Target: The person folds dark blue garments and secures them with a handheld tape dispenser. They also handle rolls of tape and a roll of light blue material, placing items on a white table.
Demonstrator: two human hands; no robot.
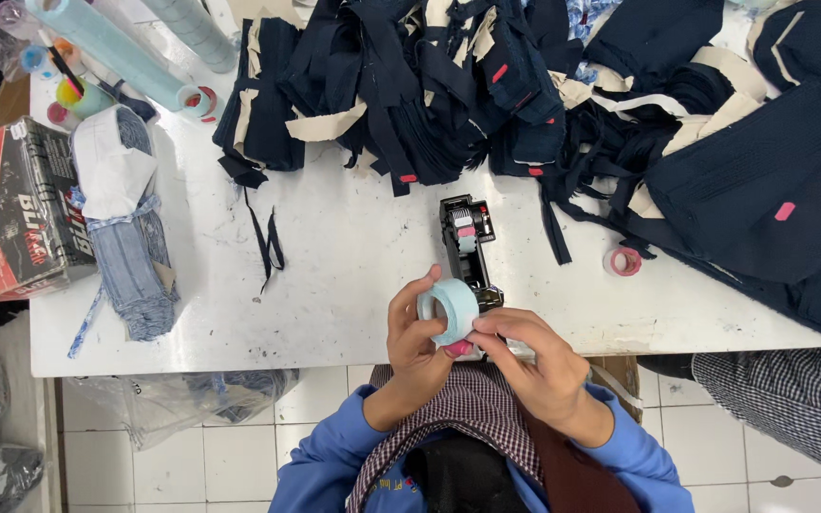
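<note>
In the head view, the left hand [413,332] is wrapped around a pale blue roll [450,311], thumb on its face and fingers curled behind it, holding it just above the near edge of the white table [334,285]. The right hand [534,356] is closed in a pinch at the roll's lower rim, fingertips touching it beside a bit of pink. Just behind the roll a black label gun [466,237] lies on the table. Farther back sit heaps of navy cloth [410,76], and a small pink roll [625,260] lies to the right. Folded denim [130,247] and a red box [11,209] are at the left.
</note>
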